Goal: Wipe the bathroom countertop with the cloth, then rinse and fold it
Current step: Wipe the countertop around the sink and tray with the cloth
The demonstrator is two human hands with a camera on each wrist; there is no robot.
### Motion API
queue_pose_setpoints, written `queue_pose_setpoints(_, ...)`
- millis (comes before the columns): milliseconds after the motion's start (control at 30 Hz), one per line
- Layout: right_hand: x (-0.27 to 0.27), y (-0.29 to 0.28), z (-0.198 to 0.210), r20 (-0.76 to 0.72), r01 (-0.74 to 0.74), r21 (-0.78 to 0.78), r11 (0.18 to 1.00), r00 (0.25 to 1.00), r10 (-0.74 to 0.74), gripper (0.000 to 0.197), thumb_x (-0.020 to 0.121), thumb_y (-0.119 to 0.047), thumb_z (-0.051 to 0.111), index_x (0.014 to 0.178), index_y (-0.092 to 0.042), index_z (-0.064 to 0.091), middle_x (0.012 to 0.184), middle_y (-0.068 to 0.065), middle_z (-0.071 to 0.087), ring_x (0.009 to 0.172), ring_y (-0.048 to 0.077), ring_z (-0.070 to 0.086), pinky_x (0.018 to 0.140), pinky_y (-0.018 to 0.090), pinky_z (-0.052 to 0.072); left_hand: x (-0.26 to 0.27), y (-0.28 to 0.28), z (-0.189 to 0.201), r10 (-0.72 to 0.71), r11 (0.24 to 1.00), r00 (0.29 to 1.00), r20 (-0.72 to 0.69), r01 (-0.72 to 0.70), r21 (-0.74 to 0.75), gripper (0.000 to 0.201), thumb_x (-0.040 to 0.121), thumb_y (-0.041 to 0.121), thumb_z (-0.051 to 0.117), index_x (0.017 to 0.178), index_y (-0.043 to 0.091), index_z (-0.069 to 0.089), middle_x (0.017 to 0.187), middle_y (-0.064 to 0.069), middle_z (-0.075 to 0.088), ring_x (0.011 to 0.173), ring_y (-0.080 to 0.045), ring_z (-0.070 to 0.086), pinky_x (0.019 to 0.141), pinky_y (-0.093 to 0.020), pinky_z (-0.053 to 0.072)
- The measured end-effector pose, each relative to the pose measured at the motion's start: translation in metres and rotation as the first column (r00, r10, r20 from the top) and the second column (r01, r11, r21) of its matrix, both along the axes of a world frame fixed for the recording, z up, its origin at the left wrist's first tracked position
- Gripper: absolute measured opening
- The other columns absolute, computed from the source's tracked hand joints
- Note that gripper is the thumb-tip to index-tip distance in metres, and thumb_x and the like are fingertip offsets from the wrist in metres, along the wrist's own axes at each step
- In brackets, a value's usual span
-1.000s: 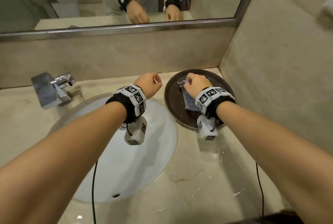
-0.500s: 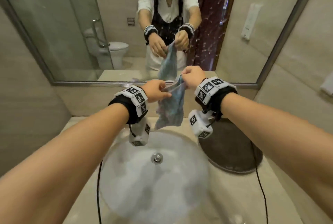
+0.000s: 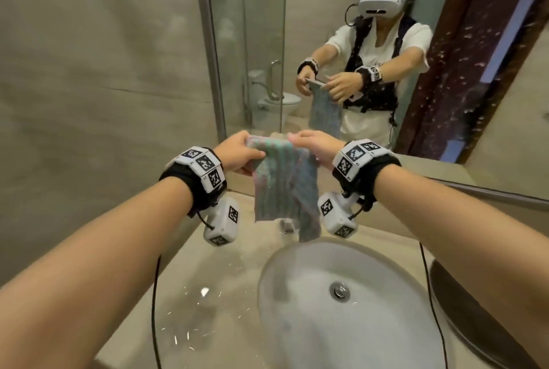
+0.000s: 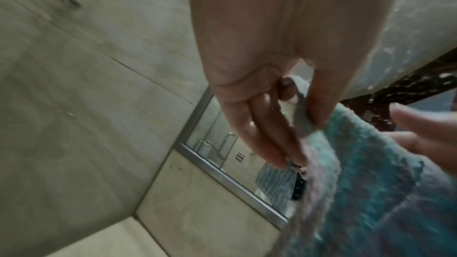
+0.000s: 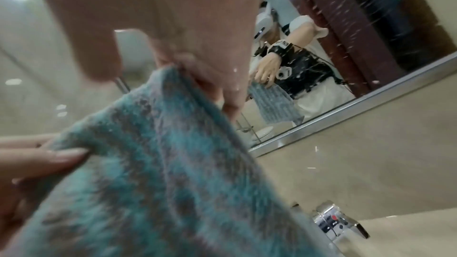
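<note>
Head view: one striped teal cloth [image 3: 282, 181] hangs in the air above the far left edge of the one white sink [image 3: 312, 324], over the countertop [image 3: 208, 303]; two hands pinch its top edge, left hand [image 3: 237, 154] and right hand [image 3: 315, 146] near together; one tap [image 5: 338, 222] sits behind; one dark round tray [image 3: 475, 324] lies right.

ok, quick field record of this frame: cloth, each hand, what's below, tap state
cloth: teal and grey striped cloth, hanging in the air, partly doubled over
left hand: left hand pinches the cloth's top edge
right hand: right hand grips the top edge beside it
below: white sink set in the beige countertop
tap: faucet mostly hidden by the cloth in the head view; no running water seen
right of sink: dark round tray
</note>
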State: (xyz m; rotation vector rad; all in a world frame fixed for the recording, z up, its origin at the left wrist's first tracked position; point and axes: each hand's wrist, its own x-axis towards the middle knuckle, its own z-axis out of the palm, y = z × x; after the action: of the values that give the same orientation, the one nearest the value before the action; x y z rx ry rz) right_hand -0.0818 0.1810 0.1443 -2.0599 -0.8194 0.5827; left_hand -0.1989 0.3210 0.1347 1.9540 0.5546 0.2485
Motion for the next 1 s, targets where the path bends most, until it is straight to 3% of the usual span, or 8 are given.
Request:
queue_pose_setpoints(100,-0.016,0.027,-0.011,0.167,-0.096,-0.201,0.975,0.977,0.130,0.029,0.084,-0.010,0.065,0.111,-0.012,0.057,0.090,0.006,0.055,0.090,0.023,0.053,0.065,0.027,0.047,-0.017,0.027,-0.007,0.094,0.995,0.995,-0.016,-0.093,0.035,0.022,0.091,0.010,0.055,0.080,0.019,0.038,0.070,-0.002,0.047,0.054,-0.012,0.047,0.035,-0.019,0.044)
queue_pose_setpoints(200,-0.030,0.050,-0.018,0.288,-0.097,-0.290,0.952,0.940,0.184,0.029,0.084,0.006,0.052,0.113,0.004,0.058,0.082,0.010,0.049,0.084,0.020,0.046,0.050,0.018,0.033,-0.030,0.053,-0.018,0.146,0.989,0.988,-0.047,-0.145,0.018,0.016,0.092,0.013,0.053,0.089,0.018,0.038,0.074,-0.004,0.047,0.060,-0.015,0.046,0.052,-0.025,0.041)
queue_pose_setpoints(333,-0.036,0.079,-0.037,0.171,-0.086,-0.236,0.968,0.977,0.129,0.020,0.084,0.008,0.050,0.090,-0.009,0.059,0.071,0.007,0.052,0.066,0.019,0.049,0.037,0.013,0.039,-0.054,0.082,-0.042,0.215,0.973,0.972,-0.091,-0.204,0.112,0.022,0.088,0.016,0.059,0.099,0.013,0.040,0.089,-0.012,0.051,0.080,-0.021,0.052,0.064,-0.031,0.041)
queue_pose_setpoints(433,-0.040,0.094,-0.070,-0.080,-0.106,-0.270,0.957,0.993,0.088,0.016,0.084,0.004,0.057,0.079,-0.011,0.061,0.083,0.011,0.056,0.075,0.021,0.055,0.058,0.024,0.048,-0.070,0.097,-0.070,0.252,0.949,0.952,-0.173,-0.209,0.234,0.022,0.087,0.017,0.061,0.094,0.011,0.041,0.081,-0.006,0.049,0.076,-0.019,0.048,0.060,-0.028,0.035)
queue_pose_setpoints(500,-0.042,0.099,-0.098,-0.053,-0.095,-0.372,0.923,0.995,0.082,0.008,0.084,-0.002,0.061,0.090,-0.004,0.066,0.090,0.013,0.060,0.085,0.024,0.058,0.065,0.028,0.049,-0.079,0.103,-0.096,0.262,0.948,0.932,-0.249,-0.200,0.248,0.022,0.085,0.014,0.062,0.097,0.010,0.043,0.081,-0.006,0.053,0.077,-0.020,0.050,0.059,-0.029,0.037)
queue_pose_setpoints(633,-0.045,0.099,-0.147,0.084,-0.039,-0.522,0.852,0.992,0.097,0.044,0.086,-0.015,0.064,0.127,-0.001,0.054,0.128,0.016,0.058,0.119,0.030,0.055,0.098,0.035,0.047,-0.095,0.102,-0.153,0.156,0.958,0.829,-0.537,0.007,0.288,0.057,0.087,0.018,0.062,0.137,0.007,0.036,0.134,-0.017,0.051,0.119,-0.029,0.052,0.093,-0.030,0.041)
queue_pose_setpoints(900,-0.091,0.087,-0.251,0.052,-0.321,-0.670,0.670,0.879,0.474,0.045,0.090,-0.022,0.054,0.134,-0.011,0.049,0.136,0.013,0.052,0.124,0.030,0.051,0.101,0.029,0.040,-0.095,0.076,-0.244,-0.074,0.901,0.717,-0.693,0.346,0.262,0.058,0.091,0.032,0.054,0.143,0.012,0.036,0.148,-0.015,0.038,0.135,-0.028,0.039,0.108,-0.028,0.031)
queue_pose_setpoints(1000,-0.104,0.083,-0.290,0.058,-0.326,-0.736,0.593,0.842,0.536,0.060,0.093,-0.028,0.047,0.146,-0.010,0.026,0.152,0.017,0.025,0.140,0.031,0.029,0.113,0.031,0.026,-0.090,0.065,-0.273,-0.125,0.844,0.631,-0.766,0.474,0.253,0.069,0.090,0.044,0.049,0.146,0.011,0.028,0.152,-0.021,0.023,0.141,-0.037,0.024,0.116,-0.038,0.021)
